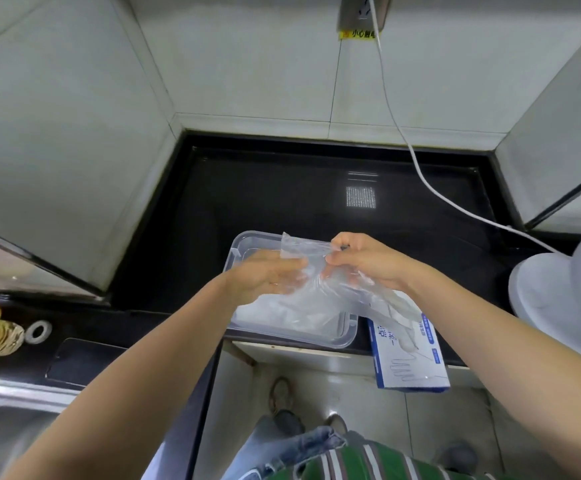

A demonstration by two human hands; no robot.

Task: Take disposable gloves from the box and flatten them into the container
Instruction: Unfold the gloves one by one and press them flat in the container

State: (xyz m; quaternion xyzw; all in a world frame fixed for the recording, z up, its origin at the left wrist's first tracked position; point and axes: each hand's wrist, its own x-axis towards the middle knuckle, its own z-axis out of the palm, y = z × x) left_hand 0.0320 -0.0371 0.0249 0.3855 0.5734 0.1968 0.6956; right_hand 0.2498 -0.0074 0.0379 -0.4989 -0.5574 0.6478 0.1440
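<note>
Right hand (pixel 365 263) pinches the glove (pixel 311 252) by its edge; left hand (pixel 268 277) grips it alongside, above the container (pixel 348 336) on the bench (pixel 265 199). The box (pixel 412 358) lies beside the container. Advise pulling the glove taut, then laying it flat.

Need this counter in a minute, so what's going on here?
A person holds a clear disposable glove in both hands above a clear plastic container on the black counter. The right hand pinches its upper edge; the left hand grips the other side. Some clear plastic already seems to lie in the container. The glove box sits beside it, overhanging the counter's edge.
</note>
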